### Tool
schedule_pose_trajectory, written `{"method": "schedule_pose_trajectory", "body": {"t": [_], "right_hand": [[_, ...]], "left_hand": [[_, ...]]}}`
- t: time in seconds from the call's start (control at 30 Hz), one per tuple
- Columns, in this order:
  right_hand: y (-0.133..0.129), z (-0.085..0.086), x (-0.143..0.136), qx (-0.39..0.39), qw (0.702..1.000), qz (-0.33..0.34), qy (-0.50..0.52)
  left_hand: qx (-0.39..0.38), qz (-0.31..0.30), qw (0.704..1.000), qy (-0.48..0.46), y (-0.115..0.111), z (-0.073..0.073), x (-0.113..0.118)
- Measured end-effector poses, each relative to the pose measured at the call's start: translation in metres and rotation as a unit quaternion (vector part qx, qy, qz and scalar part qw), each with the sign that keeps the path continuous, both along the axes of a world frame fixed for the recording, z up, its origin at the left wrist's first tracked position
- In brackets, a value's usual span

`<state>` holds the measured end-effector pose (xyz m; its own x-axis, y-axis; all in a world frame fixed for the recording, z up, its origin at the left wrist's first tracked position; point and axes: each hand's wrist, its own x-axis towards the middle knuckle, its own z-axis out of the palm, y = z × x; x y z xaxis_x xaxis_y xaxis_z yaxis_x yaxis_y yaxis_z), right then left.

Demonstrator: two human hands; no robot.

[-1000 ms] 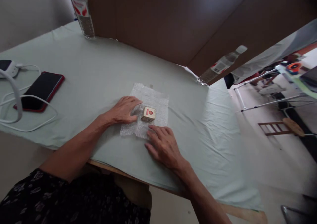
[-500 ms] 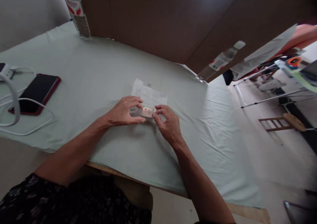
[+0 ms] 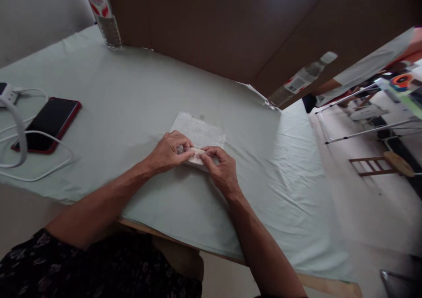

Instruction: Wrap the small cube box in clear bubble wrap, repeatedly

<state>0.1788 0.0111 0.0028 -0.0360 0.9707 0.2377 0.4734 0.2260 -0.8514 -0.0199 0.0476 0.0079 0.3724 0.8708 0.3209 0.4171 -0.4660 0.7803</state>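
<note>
A white, thin sheet of paper (image 3: 199,132) lies on the cloth, its near end folded up over a small flat block (image 3: 197,155) between my hands. Only a pale, faintly marked face of the block shows, and its kind is unclear. My left hand (image 3: 172,152) pinches the folded paper and block at the left end, thumb in front and fingers behind. At the right end my right hand (image 3: 221,168) grips the same bundle, with its thumb pressed on the near face. Fingers of both hands hide the bundle's ends.
A phone (image 3: 49,124) with a red case and white cables lies at the left. Water bottles stand by the brown board (image 3: 204,25): one bottle (image 3: 107,19) at back left, another bottle (image 3: 301,80) at back right. A wooden stool (image 3: 395,164) is on the floor beyond.
My hands have closed in on the small block, and the paper's near edge is now folded over it. The block's red marking no longer shows. The view has shifted slightly.
</note>
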Motion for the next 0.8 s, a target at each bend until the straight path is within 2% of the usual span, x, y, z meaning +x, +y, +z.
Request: {"method": "schedule_pose_trajectory", "body": {"t": [0.2, 0.37, 0.47, 0.57, 0.67, 0.8], "right_hand": [[-0.006, -0.001, -0.002, -0.004, 1.000, 0.003, -0.013], [-0.002, -0.005, 0.002, -0.012, 0.999, 0.002, -0.032], [-0.002, -0.002, 0.009, 0.070, 0.992, -0.046, -0.100], [-0.008, 0.011, 0.009, 0.214, 0.951, -0.090, -0.204], [-0.020, 0.023, 0.000, 0.263, 0.921, -0.037, -0.286], [-0.026, 0.021, -0.014, 0.208, 0.906, 0.085, -0.358]], "left_hand": [[-0.046, -0.024, 0.999, -0.010, -0.003, 0.003, 0.000], [-0.079, -0.015, 0.997, -0.009, -0.001, 0.001, 0.000], [-0.103, -0.011, 0.995, -0.005, -0.001, 0.003, 0.000], [-0.108, -0.011, 0.994, 0.000, -0.001, 0.003, 0.000], [-0.104, -0.010, 0.994, 0.010, 0.000, 0.001, 0.001], [-0.118, 0.000, 0.993, 0.024, 0.004, 0.003, -0.004]]}}
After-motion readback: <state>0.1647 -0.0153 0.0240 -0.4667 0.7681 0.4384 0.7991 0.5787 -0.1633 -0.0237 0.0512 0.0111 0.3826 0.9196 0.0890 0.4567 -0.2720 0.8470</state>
